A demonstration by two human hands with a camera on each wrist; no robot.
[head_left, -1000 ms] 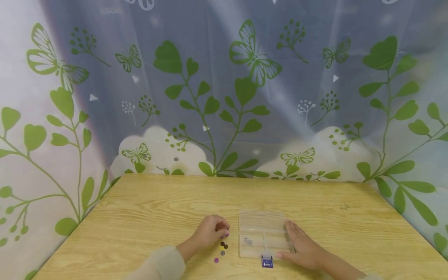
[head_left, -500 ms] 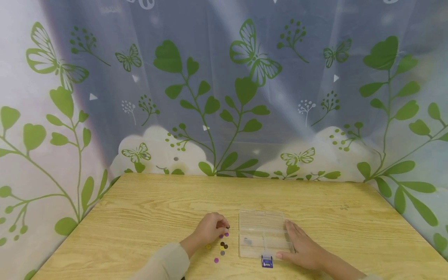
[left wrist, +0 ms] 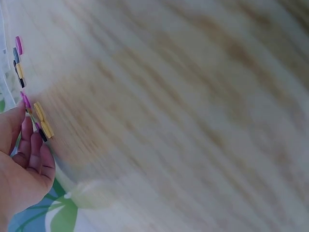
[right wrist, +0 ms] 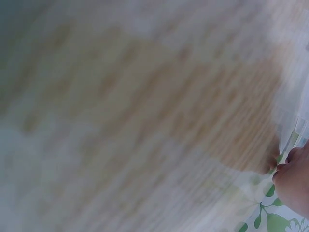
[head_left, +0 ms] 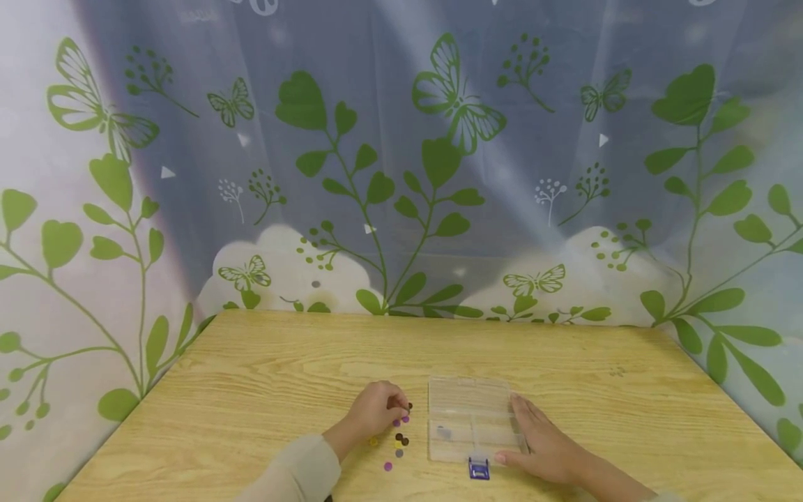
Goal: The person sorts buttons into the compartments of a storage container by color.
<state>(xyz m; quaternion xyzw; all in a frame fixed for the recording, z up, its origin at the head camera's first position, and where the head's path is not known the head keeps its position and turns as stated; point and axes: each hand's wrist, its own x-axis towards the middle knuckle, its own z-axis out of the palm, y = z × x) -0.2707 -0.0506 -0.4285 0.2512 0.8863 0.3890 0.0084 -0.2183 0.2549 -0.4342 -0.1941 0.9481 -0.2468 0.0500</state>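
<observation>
Purple buttons (head_left: 405,420) lie just beside the fingers (head_left: 401,397) of the left hand (head_left: 375,410)

Box (head_left: 464,396): clear plastic, smooth, shiny. Latch (head_left: 479,468) on box's near edge: plastic, glossy. Small discs (head_left: 404,441) left of box: smooth, plastic-looking. Table (head_left: 282,376) under box: wood-grain, satin. Sleeve (head_left: 301,467) left of box, past discs: matt cloth. Backdrop (head_left: 389,90) behind box: cloth-like, lightly creased.
</observation>
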